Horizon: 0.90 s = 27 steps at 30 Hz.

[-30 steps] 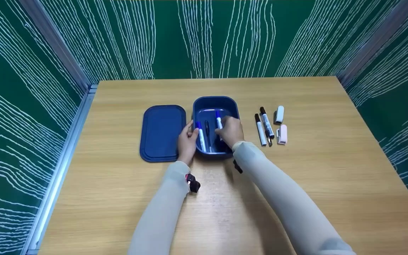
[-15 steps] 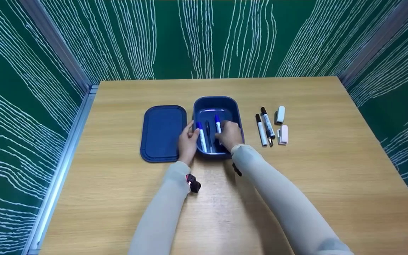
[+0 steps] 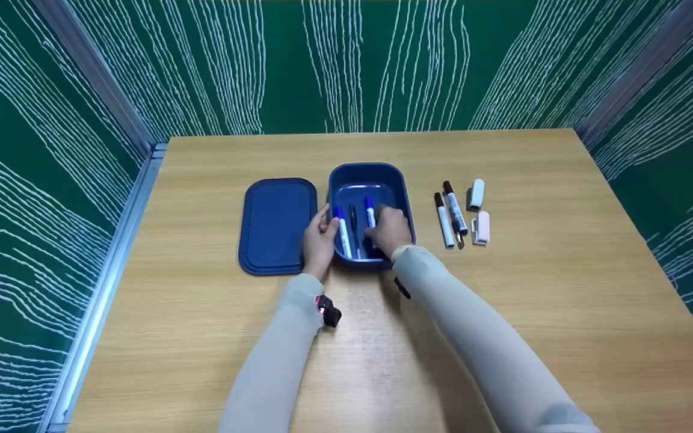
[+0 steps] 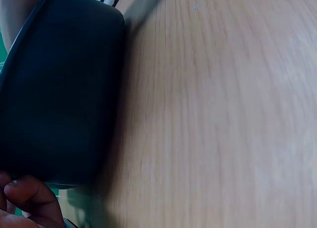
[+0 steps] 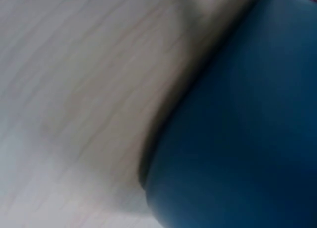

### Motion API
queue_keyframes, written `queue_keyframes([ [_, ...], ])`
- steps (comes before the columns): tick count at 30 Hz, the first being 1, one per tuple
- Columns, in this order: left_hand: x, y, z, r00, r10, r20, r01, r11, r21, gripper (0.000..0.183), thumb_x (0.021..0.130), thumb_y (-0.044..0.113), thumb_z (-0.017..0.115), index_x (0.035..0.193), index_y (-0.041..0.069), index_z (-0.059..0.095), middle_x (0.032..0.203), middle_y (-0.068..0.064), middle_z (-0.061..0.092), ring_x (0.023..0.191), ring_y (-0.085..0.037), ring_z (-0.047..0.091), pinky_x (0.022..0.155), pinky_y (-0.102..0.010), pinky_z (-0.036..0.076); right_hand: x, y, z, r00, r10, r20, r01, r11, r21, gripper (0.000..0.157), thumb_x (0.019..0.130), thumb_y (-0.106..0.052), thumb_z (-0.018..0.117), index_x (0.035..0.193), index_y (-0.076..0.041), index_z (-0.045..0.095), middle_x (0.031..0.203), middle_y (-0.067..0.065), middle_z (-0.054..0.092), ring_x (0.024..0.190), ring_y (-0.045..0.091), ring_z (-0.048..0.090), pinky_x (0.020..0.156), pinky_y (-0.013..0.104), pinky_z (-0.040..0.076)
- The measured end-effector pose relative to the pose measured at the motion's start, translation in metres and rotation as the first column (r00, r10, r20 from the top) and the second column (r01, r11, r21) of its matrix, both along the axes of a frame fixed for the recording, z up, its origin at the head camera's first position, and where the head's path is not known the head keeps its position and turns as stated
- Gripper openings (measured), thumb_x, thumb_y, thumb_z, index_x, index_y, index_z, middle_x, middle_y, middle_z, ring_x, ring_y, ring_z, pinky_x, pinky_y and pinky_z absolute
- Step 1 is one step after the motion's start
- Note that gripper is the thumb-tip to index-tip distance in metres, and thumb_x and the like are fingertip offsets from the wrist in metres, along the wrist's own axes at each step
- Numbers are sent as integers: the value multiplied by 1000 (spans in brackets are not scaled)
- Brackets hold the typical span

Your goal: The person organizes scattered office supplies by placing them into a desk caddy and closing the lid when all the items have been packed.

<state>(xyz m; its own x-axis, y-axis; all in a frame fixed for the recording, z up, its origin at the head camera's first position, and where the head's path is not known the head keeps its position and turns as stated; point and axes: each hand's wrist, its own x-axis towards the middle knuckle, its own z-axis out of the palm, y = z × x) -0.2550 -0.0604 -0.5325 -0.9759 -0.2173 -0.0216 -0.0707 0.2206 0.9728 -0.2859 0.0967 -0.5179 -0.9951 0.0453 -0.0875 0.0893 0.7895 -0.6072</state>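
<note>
In the head view, a dark blue open box (image 3: 366, 170) stands on the wooden table. My left hand (image 3: 317, 245) holds the box's left side, thumb at the rim and fingers along the outer wall; the left wrist view shows curled fingers (image 4: 30, 196) against that wall. Reaching inside, my right hand (image 3: 392, 231) pinches a white marker with a blue cap (image 3: 369, 204), its lower part hidden by the hand. Another blue-capped marker (image 3: 344, 236) and a dark pen (image 3: 354, 221) lie in the box. The right wrist view shows mainly the box's outer wall (image 5: 242, 139).
A flat blue lid (image 3: 277, 225) lies left of the box. To its right are two black-capped markers (image 3: 444, 222) (image 3: 455, 209), a pen tip (image 3: 459, 240), a pale blue clip-like piece (image 3: 476, 194) and a pink one (image 3: 481, 228). Green walls border the table.
My right hand has moved slightly left and toward me inside the box, and its marker has settled a little lower. The left hand stays at the box's side.
</note>
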Motion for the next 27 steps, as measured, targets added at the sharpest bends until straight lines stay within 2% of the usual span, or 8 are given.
queue_keyframes([
  [3,1,0,0,1000,1,-9,0,1000,10,44,97,20,62,140,15,56,75,4,48,72,-11,47,67,-25,39,0,0,0,1000,3,-14,-2,1000,24,24,80,-12,77,96,0,64,88,12,67,79,25,64,70,40,54],
  [13,1,1,1,1000,2,-7,-2,1000,9,43,97,18,62,140,13,56,78,2,52,76,-11,50,71,-26,42,0,0,1,998,8,55,-10,1000,25,29,87,-16,73,108,-1,59,95,14,67,78,24,68,68,37,56],
  [19,1,1,0,1000,1,2,-1,1000,19,43,98,18,61,141,14,56,79,1,53,77,-12,51,71,-26,43,-1,0,6,996,20,89,-25,998,54,38,90,-25,71,117,-1,56,104,16,67,88,27,68,75,38,57],
  [23,1,0,-1,1000,-2,6,2,1000,13,44,98,19,61,141,15,55,79,1,53,76,-11,51,70,-25,43,-3,2,17,997,37,72,-41,997,58,40,92,-25,70,120,1,57,108,17,67,95,28,67,81,41,56],
  [27,0,0,0,1000,-3,9,3,1000,7,44,98,20,62,141,16,55,81,0,56,76,-12,52,70,-25,43,-8,8,32,999,53,1,-53,998,34,37,92,-21,68,120,2,61,107,17,68,97,30,67,86,42,54],
])
